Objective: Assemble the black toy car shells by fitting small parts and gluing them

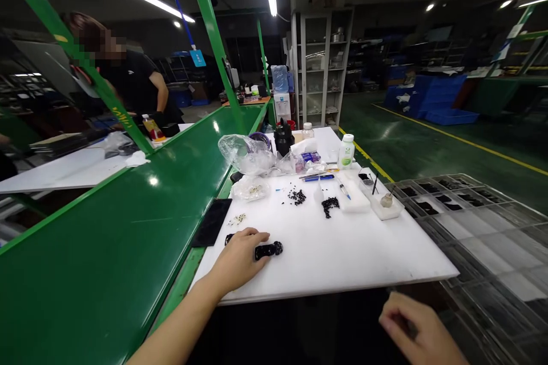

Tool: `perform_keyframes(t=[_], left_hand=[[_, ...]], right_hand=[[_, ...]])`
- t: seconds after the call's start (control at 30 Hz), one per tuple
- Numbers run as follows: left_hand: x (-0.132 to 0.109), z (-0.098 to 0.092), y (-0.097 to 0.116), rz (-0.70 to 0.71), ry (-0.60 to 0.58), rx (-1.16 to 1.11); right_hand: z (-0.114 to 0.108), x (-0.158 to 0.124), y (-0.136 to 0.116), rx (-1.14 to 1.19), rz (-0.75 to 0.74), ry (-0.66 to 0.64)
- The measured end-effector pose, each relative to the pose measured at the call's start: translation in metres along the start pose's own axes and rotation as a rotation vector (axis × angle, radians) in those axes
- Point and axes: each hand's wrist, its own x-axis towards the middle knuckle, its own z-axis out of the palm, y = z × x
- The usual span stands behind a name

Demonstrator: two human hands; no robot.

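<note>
Nearest: left grip lies palm down on the white desk, fingers extended, apparently holding nothing. Just beside the fingertips sits a glossy black part, within easy reach, which may be why it lies apart from the rest. Right grip hangs off the desk's near edge, fingers curled; cannot tell whether it has hold of anything.

Mid-desk: a black pad at the left edge; two heaps of black granules kept separate, perhaps for sorting, and easy to see against the white. Beyond them, a blue pen and a white tray carrying a small brush. A clear plastic bag and a white bottle stand at the far end.

Farther: a co-worker beyond the green bench; blue crates on the floor.
</note>
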Motion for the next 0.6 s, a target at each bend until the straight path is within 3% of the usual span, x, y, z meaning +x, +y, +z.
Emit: perform_keyframes(t=[0.1, 0.17, 0.27, 0.33, 0.4, 0.5, 0.6], left_hand=[[0.009, -0.001, 0.002, -0.012, -0.039, -0.013], [0.013, -0.002, 0.007, -0.026, -0.062, -0.011], [0.020, -0.003, 0.014, -0.051, -0.115, -0.017], [0.025, -0.003, 0.019, -0.072, -0.160, -0.033], [0.032, -0.005, 0.024, -0.118, -0.202, -0.022], [0.050, -0.010, 0.034, -0.201, -0.221, -0.044], [0.082, -0.012, 0.046, -0.256, -0.239, -0.354]], right_hand=[[-0.041, 0.073, -0.030, -0.104, -0.120, 0.107], [-0.051, 0.130, -0.044, -0.153, -0.113, 0.228], [-0.045, 0.212, -0.053, -0.193, 0.002, 0.238], [-0.032, 0.252, -0.051, -0.180, 0.027, 0.192], [-0.017, 0.276, -0.046, -0.143, 0.034, 0.170], [-0.003, 0.287, -0.039, -0.047, 0.003, 0.184], [-0.004, 0.282, -0.037, 0.099, -0.064, 0.213]])
